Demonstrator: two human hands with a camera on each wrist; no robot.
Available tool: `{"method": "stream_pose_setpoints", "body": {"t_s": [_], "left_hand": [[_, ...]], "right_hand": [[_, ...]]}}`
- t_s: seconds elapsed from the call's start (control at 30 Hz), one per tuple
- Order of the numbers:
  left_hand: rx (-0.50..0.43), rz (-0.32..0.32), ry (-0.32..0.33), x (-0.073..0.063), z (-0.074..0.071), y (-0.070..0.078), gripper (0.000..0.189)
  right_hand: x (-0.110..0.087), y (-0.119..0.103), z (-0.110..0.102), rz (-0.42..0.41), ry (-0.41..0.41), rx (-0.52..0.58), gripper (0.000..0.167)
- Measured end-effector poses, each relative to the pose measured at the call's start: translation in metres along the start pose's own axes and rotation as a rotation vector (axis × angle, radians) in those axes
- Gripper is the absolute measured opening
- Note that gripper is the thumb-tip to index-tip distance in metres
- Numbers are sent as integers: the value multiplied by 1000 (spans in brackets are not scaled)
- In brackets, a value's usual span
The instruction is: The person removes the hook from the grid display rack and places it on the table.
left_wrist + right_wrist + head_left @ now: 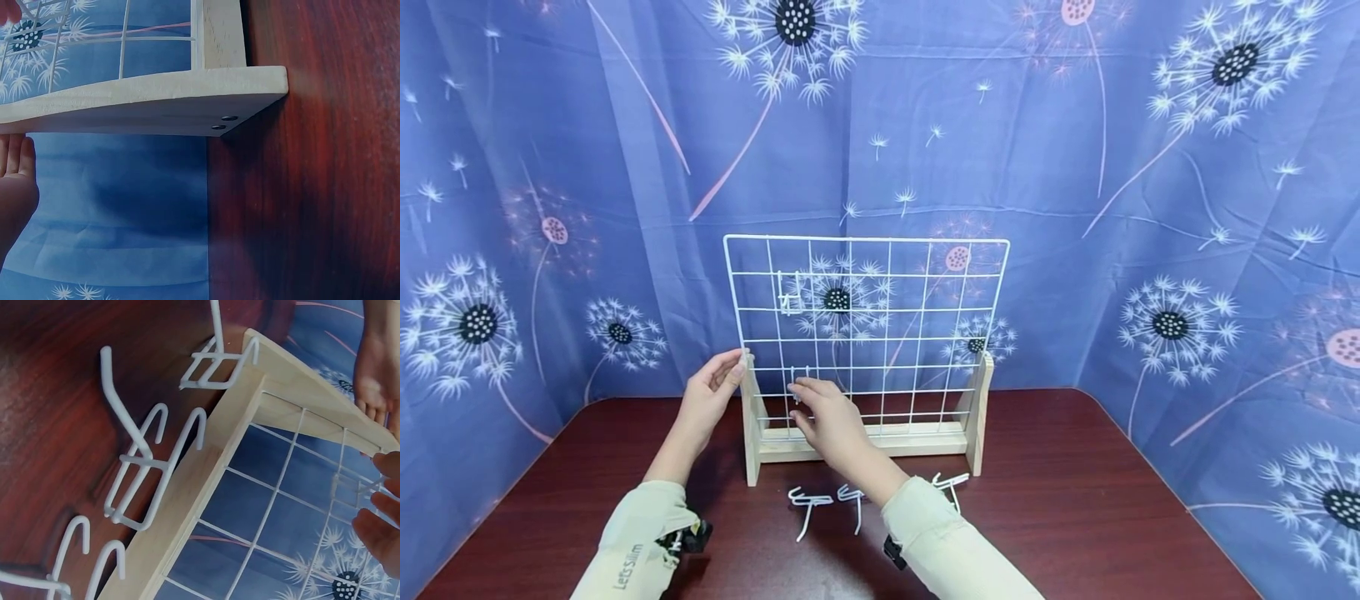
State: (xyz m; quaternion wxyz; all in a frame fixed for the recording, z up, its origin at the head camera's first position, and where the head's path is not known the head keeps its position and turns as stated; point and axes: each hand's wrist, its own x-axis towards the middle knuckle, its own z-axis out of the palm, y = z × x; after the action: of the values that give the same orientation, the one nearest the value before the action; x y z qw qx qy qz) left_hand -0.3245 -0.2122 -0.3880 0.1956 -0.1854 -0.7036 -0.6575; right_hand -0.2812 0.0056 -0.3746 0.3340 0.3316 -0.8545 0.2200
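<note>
A white wire grid panel [868,339] stands upright in a pale wooden stand [751,433]. My left hand [711,387] grips the top of the stand's left post; some of its fingertips lie against the post's outer face in the left wrist view. My right hand [835,421] is at the grid's lower left, its thumb and fingers apart around a white wire hook [350,490] on the grid. The fingers partly cover that hook. Higher up, another white hook [789,302] hangs on the grid.
Three loose white hooks lie on the dark red table [1060,500] before the stand: a left hook [808,501], a middle hook [852,495] and a right hook [951,482] beside my right sleeve. A blue dandelion-print curtain [1060,183] hangs behind and at both sides.
</note>
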Motion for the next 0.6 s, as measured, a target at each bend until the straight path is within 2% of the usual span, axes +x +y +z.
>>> {"method": "stream_pose_setpoints", "body": {"t_s": [0.23,0.43,0.6], "left_hand": [[7,-18,9,-1,0,3,42],[-2,-12,12,-1,0,3,43],[2,-34,15,-1,1,4,43]], "right_hand": [[0,3,6,-26,41,-33,21],[-1,4,9,-53,83,-60,19],[-2,5,12,-82,126,-76,17]]}}
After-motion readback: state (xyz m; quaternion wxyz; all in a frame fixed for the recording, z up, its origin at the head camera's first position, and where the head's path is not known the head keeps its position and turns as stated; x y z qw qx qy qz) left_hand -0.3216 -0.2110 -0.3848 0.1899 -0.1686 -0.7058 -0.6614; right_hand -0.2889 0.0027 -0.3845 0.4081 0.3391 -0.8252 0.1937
